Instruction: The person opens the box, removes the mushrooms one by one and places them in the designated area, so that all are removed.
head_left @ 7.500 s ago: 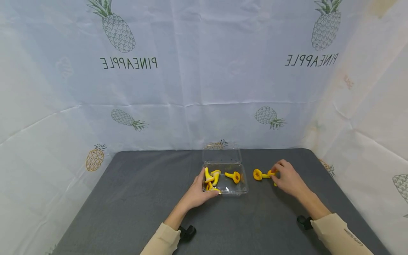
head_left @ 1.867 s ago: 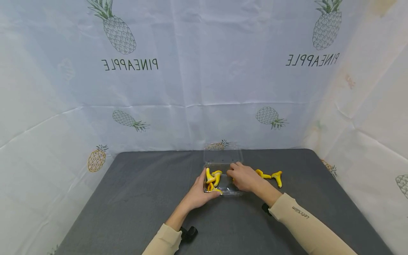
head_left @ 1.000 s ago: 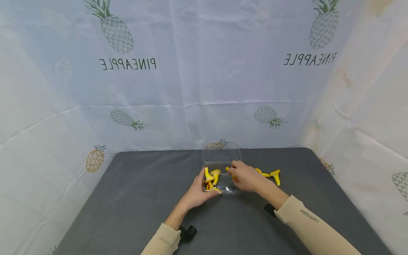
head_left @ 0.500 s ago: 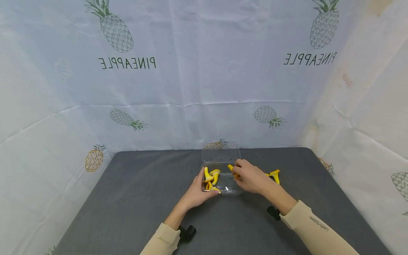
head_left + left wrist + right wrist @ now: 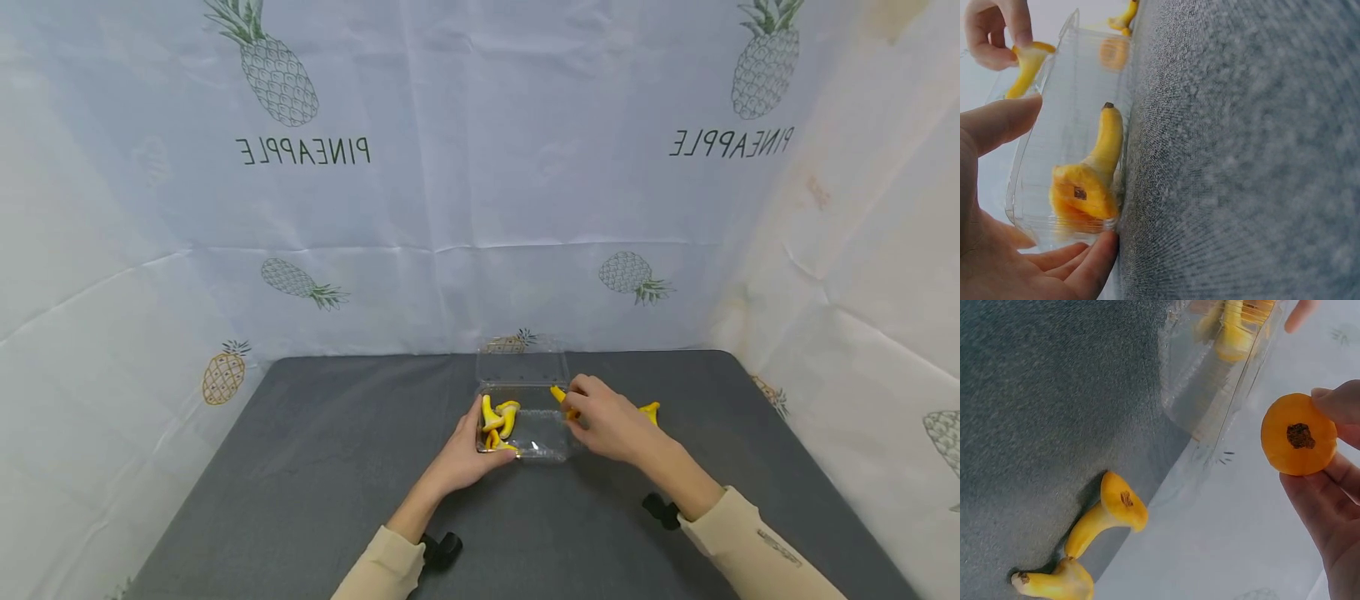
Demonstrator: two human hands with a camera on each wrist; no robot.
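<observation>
My left hand (image 5: 459,457) grips the left end of a clear plastic box (image 5: 542,435), thumb along the front and fingers at the side. Several yellow chanterelle mushrooms (image 5: 507,418) lie in the box's left part. Above its right end, my right hand (image 5: 603,423) pinches another chanterelle (image 5: 1297,434) between thumb and fingers; its orange cap with a dark centre faces the right wrist camera. Two more chanterelles (image 5: 1116,509) lie on the table right of the box, touching or nearly so; in the head view the right hand partly hides them.
The box's hinged lid (image 5: 521,362) stands raised at the back, near the hanging white cloth (image 5: 420,292) printed with pineapples. A dark grey cloth covers the table (image 5: 337,467). Black straps with cameras (image 5: 442,550) sit on both wrists.
The right hand went from the mushrooms on the table into the box, took hold of the chanterelle in its right part, and lifted it up and rightward. The left hand stayed on the box.
</observation>
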